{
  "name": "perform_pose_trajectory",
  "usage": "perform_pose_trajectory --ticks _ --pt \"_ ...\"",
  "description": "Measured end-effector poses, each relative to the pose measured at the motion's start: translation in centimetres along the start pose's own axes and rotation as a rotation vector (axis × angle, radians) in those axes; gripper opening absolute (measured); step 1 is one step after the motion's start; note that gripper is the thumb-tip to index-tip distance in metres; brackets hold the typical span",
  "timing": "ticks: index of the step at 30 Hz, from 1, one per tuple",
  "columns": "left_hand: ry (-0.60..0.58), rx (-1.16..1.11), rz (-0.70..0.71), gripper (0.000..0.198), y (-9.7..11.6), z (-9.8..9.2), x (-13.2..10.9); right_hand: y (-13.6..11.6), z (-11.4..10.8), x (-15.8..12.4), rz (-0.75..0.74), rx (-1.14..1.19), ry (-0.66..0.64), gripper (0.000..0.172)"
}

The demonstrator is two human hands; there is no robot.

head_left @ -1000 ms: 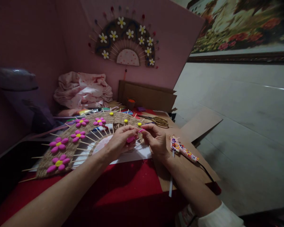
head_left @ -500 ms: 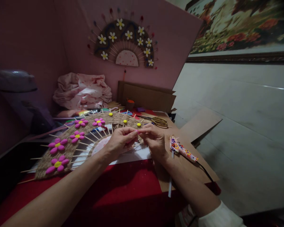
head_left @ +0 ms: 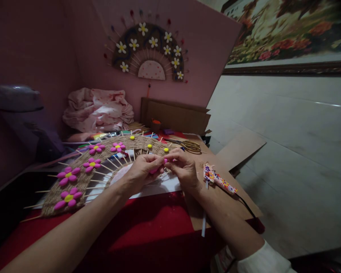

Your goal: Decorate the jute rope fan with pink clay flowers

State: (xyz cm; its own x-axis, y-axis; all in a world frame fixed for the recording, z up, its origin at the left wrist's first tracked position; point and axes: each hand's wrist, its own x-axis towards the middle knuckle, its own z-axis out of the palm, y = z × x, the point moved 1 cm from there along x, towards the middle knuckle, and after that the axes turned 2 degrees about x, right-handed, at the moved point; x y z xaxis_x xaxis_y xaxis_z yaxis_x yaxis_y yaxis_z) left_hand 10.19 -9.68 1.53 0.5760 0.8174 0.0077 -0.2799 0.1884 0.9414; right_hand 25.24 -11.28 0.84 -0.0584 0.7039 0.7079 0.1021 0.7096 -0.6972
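My left hand [head_left: 143, 168] is closed around a lump of pink modelling clay [head_left: 153, 171], which shows below the thumb. Between the fingertips of both hands sits a small pink bit of clay [head_left: 166, 160], with my right hand [head_left: 184, 167] pinching it from the right. Behind and below the hands lies a half-round fan of woven twine [head_left: 52, 197] on thin sticks. Pink clay flowers [head_left: 69, 198] with yellow centres cover its left side. Along its top and right are bare yellow clay dots [head_left: 149, 146]. My hands hide part of the fan's right side.
To the right, a flower-patterned glue gun [head_left: 220, 181] with a glue stick rests on brown cardboard [head_left: 196, 212]. Scissors [head_left: 191, 146] lie behind my right hand. Red cloth [head_left: 147, 223] covers the table front. Crumpled pink fabric [head_left: 99, 108] and cardboard sheets [head_left: 176, 113] stand at the back.
My fingertips have shifted slightly, and more pink clay shows between them and in my left hand. The fan and tools stay in place.
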Motion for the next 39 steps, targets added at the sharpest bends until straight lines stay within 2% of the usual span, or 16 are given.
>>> perform_pose_trajectory --ticks 4,8,11,16,23,30,33,36,39 --pt "0.038 -0.031 -0.006 0.034 0.02 0.11 0.01 -0.13 -0.04 0.07 -0.006 -0.017 -0.018 0.010" --pt "0.047 -0.022 -0.001 0.038 -0.01 0.25 0.06 -0.08 -0.03 0.17 -0.005 -0.013 0.035 0.002" --pt "0.036 -0.002 0.015 0.037 -0.01 0.23 0.11 -0.01 -0.11 0.17 -0.011 -0.014 0.057 0.003" --pt "0.052 -0.009 0.030 0.030 0.11 0.20 0.12 -0.05 -0.23 0.13 0.002 -0.058 0.006 0.009" --pt "0.049 -0.008 -0.009 0.035 0.32 0.43 -0.15 -0.04 -0.26 0.18 -0.023 -0.057 0.048 0.005" --pt "0.051 0.018 0.015 0.031 0.16 0.17 0.01 -0.23 -0.06 0.15 -0.033 -0.054 -0.009 0.006" --pt "0.064 0.011 -0.005 0.036 0.07 0.16 0.07 -0.29 0.01 0.11 -0.019 -0.075 0.029 0.001" --pt "0.054 0.006 -0.014 0.038 0.15 0.25 0.01 -0.42 -0.05 0.09 -0.021 -0.094 0.050 0.003" --pt "0.053 -0.003 0.006 0.034 0.34 0.37 -0.09 -0.49 -0.13 0.09 -0.027 -0.114 0.017 0.007"
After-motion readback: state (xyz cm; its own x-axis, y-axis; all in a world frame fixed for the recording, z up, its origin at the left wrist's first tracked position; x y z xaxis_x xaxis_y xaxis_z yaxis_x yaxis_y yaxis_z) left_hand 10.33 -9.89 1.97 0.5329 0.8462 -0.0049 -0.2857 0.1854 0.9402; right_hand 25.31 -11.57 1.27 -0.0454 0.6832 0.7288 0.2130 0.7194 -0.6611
